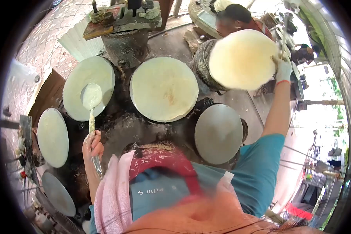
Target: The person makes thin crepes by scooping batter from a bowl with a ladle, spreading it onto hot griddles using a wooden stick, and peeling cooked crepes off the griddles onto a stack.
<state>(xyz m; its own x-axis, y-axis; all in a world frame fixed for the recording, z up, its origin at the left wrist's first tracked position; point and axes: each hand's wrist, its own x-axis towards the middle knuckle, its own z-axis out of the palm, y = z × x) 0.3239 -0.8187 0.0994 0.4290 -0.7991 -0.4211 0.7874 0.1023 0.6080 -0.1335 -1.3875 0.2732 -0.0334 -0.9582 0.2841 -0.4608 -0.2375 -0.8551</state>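
My left hand (92, 146) is wrapped round the handle of a batter-coated ladle (91, 97). The ladle's round bowl, with pale batter in it, is over the left griddle (72, 87), which is covered with pale batter. My right hand (281, 68), in a whitish glove, has its fingers at the right edge of a large thin round crepe (243, 58) and grips it there. The crepe is spread out at the upper right, partly over a dark drum-like stand (204, 64). In the middle, another griddle (163, 89) bears a pale round crepe with a browner patch.
A bare grey griddle (218, 133) stands near my right side. Further round griddles (53, 137) (58, 194) line the left. A cluttered stand (124, 23) is at the back. Another person (238, 19) is behind the crepe. A cardboard box (46, 95) stands at the left.
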